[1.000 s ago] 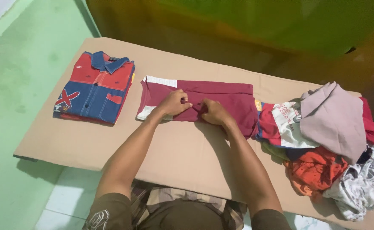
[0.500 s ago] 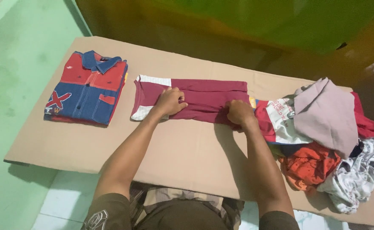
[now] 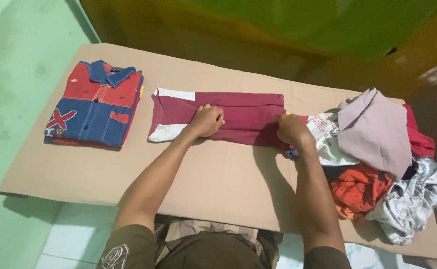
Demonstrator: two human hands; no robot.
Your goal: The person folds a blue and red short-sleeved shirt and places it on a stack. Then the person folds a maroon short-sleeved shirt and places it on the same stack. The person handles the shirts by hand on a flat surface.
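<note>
Maroon shirt (image 3: 238, 115), already folded into a long narrow band, lay flat across the middle of the cardboard sheet (image 3: 213, 174), nearer its far edge than its near one. Its long axis ran left to right, roughly parallel to that far edge, with the white-trimmed collar end pointing toward the sheet's left side and the hem end toward the right.

The left hand (image 3: 207, 121) rested on the band just left of its middle, palm down, fingers curled together and pressing the cloth against the sheet; whether any fabric was pinched under them could not be told. The right hand (image 3: 293, 131) sat at the band's right end, fingers closed down on the hem edge, seemingly gripping it. So the shirt stretched between the two hands, most of its free length lying leftward of the right hand's fingers, along the band's own axis. The right hand was the one at the loose end; the left stood as the anchor near the centre.

Just beyond the right hand, touching or overlapping the hem end, began a heap of unfolded clothes (image 3: 378, 159) filling the sheet's right side: a white printed garment (image 3: 328, 142) nearest the hand, a pale mauve piece (image 3: 373, 129) on top, an orange one (image 3: 358, 189) toward the near edge, and a grey-and-white patterned one (image 3: 408, 204) at the near right corner.

Well apart, at the sheet's far left corner, lay a folded red-and-blue collared shirt (image 3: 96, 104), buttoned, collar toward the far edge.
</note>
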